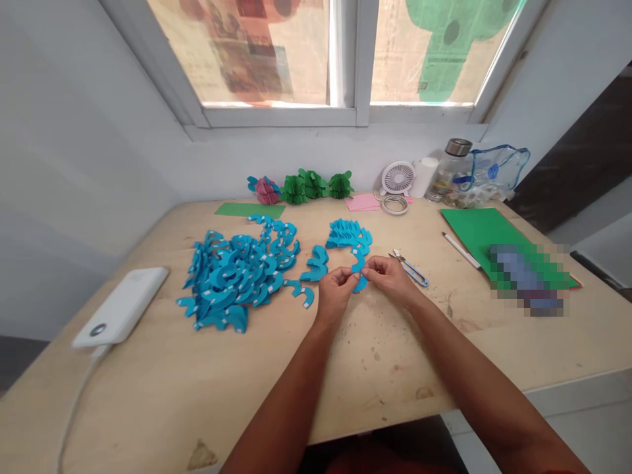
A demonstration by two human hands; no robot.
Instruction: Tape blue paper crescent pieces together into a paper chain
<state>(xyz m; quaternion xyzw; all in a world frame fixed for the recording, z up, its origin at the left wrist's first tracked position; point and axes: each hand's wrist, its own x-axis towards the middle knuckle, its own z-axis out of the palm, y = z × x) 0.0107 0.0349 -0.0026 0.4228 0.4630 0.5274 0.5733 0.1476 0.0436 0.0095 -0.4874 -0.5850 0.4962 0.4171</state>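
Bare forearms nearest, reaching over counter. Left hand and right hand both pinch blue curved paper piece with fingertips, between them, just in front of blue paper stack. Bigger blue pile left; small blue-handled snips lie near right hand, white pen further right.

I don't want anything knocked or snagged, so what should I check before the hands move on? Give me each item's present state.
1. Left hand pinching the curved blue paper piece: ok.
2. Right hand fingertips at the same piece: ok.
3. Join at the fingertips lined up: cannot tell, fingers cover it.
4. Blue-handled snips well away from the right hand: not ok, they lie close beside it.
5. Large blue paper pile apart from both hands: ok.
6. White cable apart from the left arm: ok.
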